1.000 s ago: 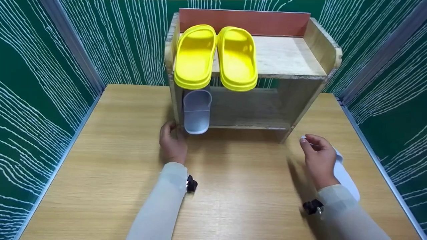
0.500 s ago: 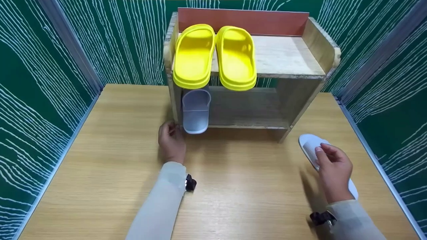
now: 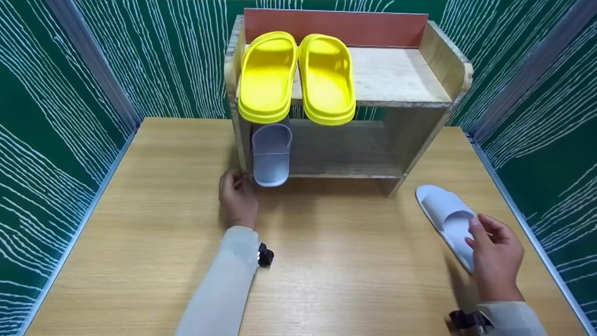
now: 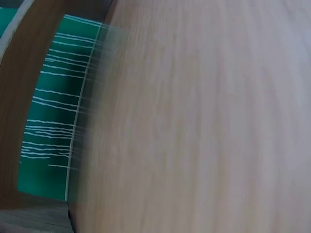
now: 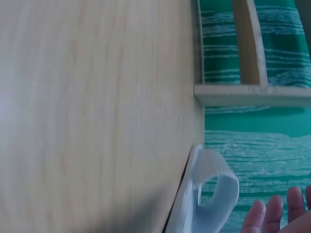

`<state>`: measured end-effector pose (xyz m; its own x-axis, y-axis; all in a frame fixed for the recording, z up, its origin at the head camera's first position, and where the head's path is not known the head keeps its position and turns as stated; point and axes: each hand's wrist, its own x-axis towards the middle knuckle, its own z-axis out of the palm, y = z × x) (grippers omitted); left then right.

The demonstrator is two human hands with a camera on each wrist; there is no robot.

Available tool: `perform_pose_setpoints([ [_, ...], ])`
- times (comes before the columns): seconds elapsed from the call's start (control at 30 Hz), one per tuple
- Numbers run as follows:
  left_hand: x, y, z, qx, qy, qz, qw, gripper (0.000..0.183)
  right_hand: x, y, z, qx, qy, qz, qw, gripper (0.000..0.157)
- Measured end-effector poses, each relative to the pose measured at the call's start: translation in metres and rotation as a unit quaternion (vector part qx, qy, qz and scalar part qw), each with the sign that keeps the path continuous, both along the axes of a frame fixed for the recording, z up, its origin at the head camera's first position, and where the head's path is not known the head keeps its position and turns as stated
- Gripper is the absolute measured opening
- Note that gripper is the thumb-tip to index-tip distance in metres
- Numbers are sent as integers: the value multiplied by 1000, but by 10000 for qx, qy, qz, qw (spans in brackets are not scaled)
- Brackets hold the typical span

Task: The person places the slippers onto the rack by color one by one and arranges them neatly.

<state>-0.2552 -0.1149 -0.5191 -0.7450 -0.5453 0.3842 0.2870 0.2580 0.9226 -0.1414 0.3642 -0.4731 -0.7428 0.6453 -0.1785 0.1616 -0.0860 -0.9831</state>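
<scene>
At the front left corner of a wooden shoe rack (image 3: 364,176), my left hand (image 3: 239,199) grips the foot of the side panel with curled fingers; part of the grip is hidden. My right hand (image 3: 498,254) hovers over the heel end of a white slipper (image 3: 438,205) lying on the table, its fingers loosely bent and holding nothing. In the right wrist view, fingertips (image 5: 274,206) show apart from the slipper's strap (image 5: 214,165). A grey slipper (image 3: 271,158) sits at the left of the lower shelf, its heel end facing me.
Two yellow clogs (image 3: 266,79) stand side by side at the left of the upper shelf (image 3: 396,77), heels overhanging its front edge. Green panels (image 3: 42,154) with white wavy lines enclose the wooden table (image 3: 326,261) at the back and both sides.
My right hand has drawn back toward me and to the right, uncovering more of the white slipper. My left hand stays at the rack's corner.
</scene>
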Motion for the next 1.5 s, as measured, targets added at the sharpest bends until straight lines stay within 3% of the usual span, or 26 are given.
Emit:
perform_pose_setpoints([
  [0.2,-1,0,-1,27,219,19,9998,14,8,22,-3,55,-142,-277,9995,57],
  [0.37,-1,0,-2,-71,159,54,9998,15,20,41,-8,-107,-151,-314,9993,66],
  [0.53,-1,0,-2,-12,94,15,10000,16,33,58,-12,-325,-244,35,9992,90],
  [0.67,0,0,0,13,26,5,10000,16,39,67,-17,-118,-567,376,9976,105],
  [0.9,0,1,1,24,42,45,10000,15,41,79,-23,461,-1141,899,9883,108],
  [1.0,1,1,1,64,25,41,10000,15,44,83,-24,36,-1148,1023,9881,110],
  [1.13,1,2,1,113,-21,16,9999,15,45,82,-28,-689,-930,879,9894,109],
  [1.33,1,2,0,-74,100,91,9999,13,43,84,-33,-899,-896,573,9903,110],
  [1.5,1,2,0,-177,137,140,9997,13,42,89,-35,-796,-1120,795,9873,111],
])
